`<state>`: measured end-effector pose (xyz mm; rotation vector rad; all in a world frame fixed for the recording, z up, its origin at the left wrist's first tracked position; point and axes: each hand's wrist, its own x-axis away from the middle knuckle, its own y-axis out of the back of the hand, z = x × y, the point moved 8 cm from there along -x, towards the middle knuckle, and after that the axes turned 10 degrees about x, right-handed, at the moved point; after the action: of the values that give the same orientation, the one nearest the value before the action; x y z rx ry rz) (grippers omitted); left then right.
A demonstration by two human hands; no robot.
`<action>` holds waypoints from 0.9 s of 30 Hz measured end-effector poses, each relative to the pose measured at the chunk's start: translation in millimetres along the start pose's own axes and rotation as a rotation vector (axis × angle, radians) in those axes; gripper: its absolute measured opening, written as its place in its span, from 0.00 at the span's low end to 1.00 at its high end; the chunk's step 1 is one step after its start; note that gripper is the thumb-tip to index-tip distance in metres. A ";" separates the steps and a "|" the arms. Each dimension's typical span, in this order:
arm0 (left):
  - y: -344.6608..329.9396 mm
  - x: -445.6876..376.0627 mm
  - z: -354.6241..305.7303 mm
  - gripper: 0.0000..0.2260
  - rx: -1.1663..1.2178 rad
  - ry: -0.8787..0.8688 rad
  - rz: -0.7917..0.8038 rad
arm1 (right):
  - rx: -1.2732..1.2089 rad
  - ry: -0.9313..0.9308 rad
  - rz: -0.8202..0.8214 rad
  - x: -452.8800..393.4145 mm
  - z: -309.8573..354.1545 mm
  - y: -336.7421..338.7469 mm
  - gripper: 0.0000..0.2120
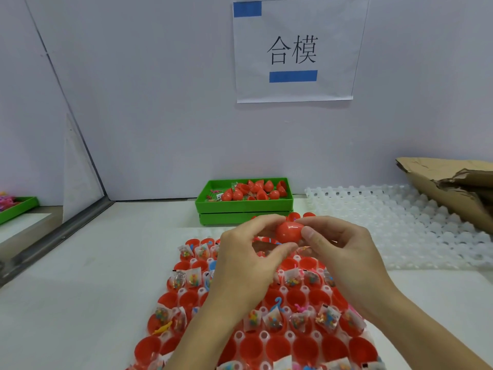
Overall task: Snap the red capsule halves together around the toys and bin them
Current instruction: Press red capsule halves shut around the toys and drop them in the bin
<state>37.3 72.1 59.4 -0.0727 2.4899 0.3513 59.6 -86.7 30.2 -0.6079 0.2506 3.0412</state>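
A pale white surface (pixel 88 289) is stretching from the near edge to a plain white wall, where a paper sign (pixel 296 49) with two printed characters is hanging, fixed with blue tape. A slanted white panel is dividing off the left side, and beyond it a second green tray (pixel 16 208) is being cut off by the frame edge. Far right, torn cardboard (pixel 448 182) is lying over a bare white grid tray (pixel 386 225).

Both hands are meeting above the middle of the surface — the left hand (pixel 245 260) and the right hand (pixel 344 252) are together pinching a red capsule (pixel 289 232) between thumbs and fingertips, each grip closed on it. The capsule is hovering just above the far end of a holder tray (pixel 262 336) full of red capsule halves (pixel 277 348), many holding small bagged toys (pixel 274 320).

Beyond the hands, against the wall, a green bin (pixel 244 205) is sitting stacked on another green tray, holding red capsule pieces (pixel 256 192) — whether they are closed capsules or loose halves is hard to make out.

The forearms are covering much of the holder tray's middle, and its near rows are running out of the frame. The seam of the held capsule is hidden by the fingers.
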 end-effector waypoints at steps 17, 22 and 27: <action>-6.5 2.7 10.0 0.10 -0.013 0.082 0.044 | 0.064 0.061 -0.025 2.5 10.4 -2.1 0.07; -12.2 5.5 35.3 0.13 0.964 0.573 -0.089 | 0.023 0.006 -0.099 -1.9 3.1 8.7 0.09; -12.9 6.1 38.6 0.16 1.286 0.665 -0.157 | 0.062 -0.030 -0.144 -3.3 -3.2 14.2 0.10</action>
<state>56.2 70.2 22.8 0.1688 2.7958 -1.5530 63.0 -101.3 30.7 -0.5503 0.2854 2.8902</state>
